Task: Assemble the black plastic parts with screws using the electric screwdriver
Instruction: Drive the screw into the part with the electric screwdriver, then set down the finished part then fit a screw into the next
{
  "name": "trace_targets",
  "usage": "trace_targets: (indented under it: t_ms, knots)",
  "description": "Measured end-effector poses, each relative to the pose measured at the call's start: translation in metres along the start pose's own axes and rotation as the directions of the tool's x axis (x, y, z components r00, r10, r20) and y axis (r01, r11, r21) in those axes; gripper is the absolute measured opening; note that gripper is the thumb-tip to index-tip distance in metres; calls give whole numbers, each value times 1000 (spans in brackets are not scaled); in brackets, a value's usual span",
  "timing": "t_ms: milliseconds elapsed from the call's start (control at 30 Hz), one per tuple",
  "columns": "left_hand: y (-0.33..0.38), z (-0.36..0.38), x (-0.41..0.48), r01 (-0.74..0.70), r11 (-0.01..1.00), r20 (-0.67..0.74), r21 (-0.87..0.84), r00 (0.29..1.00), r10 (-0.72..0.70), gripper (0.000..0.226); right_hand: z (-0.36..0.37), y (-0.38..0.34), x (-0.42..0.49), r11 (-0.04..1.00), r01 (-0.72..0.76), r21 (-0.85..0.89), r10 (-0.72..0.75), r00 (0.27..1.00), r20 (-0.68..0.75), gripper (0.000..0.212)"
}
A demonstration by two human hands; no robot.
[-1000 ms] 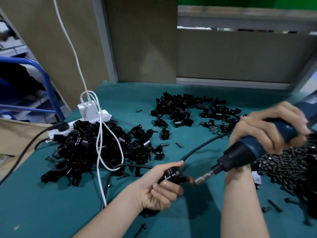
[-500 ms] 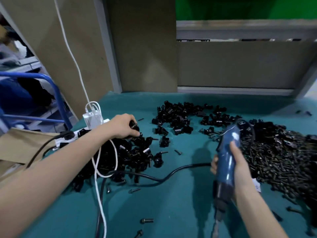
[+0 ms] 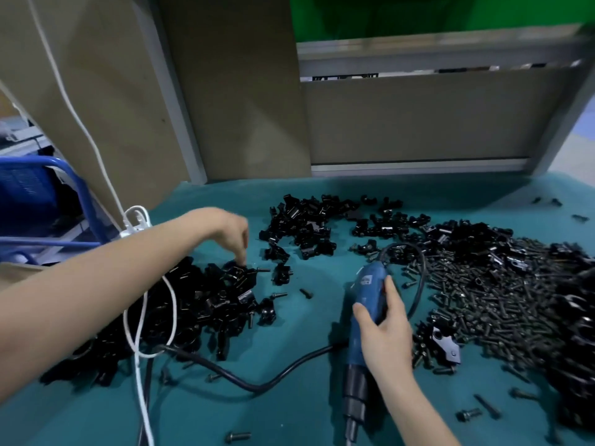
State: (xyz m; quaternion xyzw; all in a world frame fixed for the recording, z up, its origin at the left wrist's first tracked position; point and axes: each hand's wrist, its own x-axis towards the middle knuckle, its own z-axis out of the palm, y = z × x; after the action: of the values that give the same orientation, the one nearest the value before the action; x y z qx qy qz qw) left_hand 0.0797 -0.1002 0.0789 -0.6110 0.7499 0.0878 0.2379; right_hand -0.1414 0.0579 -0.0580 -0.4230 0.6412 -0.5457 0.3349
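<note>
— How is the screwdriver point(image 3: 367, 304) seen?
— A blue body and a black nose are seen, with the bit pointed at the near edge. It is gripped round the body by the right hand point(image 3: 384, 329), fingers curled, over the middle of the teal mat point(image 3: 289, 420).
— And the left hand point(image 3: 230, 228)?
— It is lowered, fingertips down, onto a heap of black parts point(image 3: 206, 304) at the left. Whether anything is pinched cannot be told; the fingers are blurred.
— What is found around?
— Screws point(image 3: 483, 300) are heaped at the right, just beside the screwdriver, and a few are scattered loose. A far heap point(image 3: 306, 220) of black pieces is spread behind.
— Is anything in the way?
— A black cord point(image 3: 257, 379) is laid across the mat, and a white cable point(image 3: 141, 317) is looped over the parts.
</note>
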Motion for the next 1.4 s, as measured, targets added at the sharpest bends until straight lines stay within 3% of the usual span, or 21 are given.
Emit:
trace_targets:
  t_ms: [133, 200, 333, 467, 567, 633, 700, 833, 900, 1000, 1133, 1267, 1400]
  knots:
    - [60, -1, 38, -257, 944, -393, -208, 905, 160, 51, -5, 0, 2, 988, 131, -78, -134, 990, -40, 42]
    - [91, 10, 55, -324, 926, -430, -194, 876, 217, 54, -8, 2, 2, 989, 136, -61, -140, 989, -56, 36]
    - [117, 28, 82, -292, 943, -477, -160, 859, 185, 44, -8, 3, 2, 989, 144, -43, -147, 987, -71, 35]
    - [122, 15, 96, -363, 818, -513, -447, 853, 99, 21, -4, 3, 6, 988, 151, -16, -151, 987, -47, 40]
    - [138, -7, 104, -362, 674, -518, -644, 855, -35, 39, -1, 6, 9, 988, 153, -22, -153, 987, -38, 38]
    - [155, -18, 114, -353, 690, -507, -632, 862, -23, 33, -2, 7, 10, 986, 165, -37, -166, 985, -41, 35]
    - [173, -29, 122, -305, 790, -460, -532, 887, 33, 17, -2, 7, 9, 982, 186, -44, -188, 981, -46, 32]
    - [202, -44, 137, -153, 977, -283, -146, 953, 107, 42, -3, 6, 8, 980, 197, 20, -196, 979, -45, 33]
    - [211, -41, 144, -89, 996, -201, 8, 976, 89, 46, -3, 5, 8, 981, 189, 33, -188, 981, -38, 36]
    - [208, -35, 146, -76, 995, -206, 64, 975, 87, 39, -3, 6, 8, 981, 190, 40, -189, 981, -33, 35]
    - [188, -36, 144, -138, 988, -180, -76, 976, 122, 23, -2, 6, 8, 979, 202, 30, -201, 979, -29, 33]
    - [163, -30, 138, -206, 913, -186, -352, 971, 148, 31, -3, 5, 8, 975, 224, -11, -224, 974, -23, 33]
    - [141, -27, 116, -273, 858, -229, -434, 955, 188, 38, -4, 4, 9, 983, 180, -47, -180, 984, -3, 36]
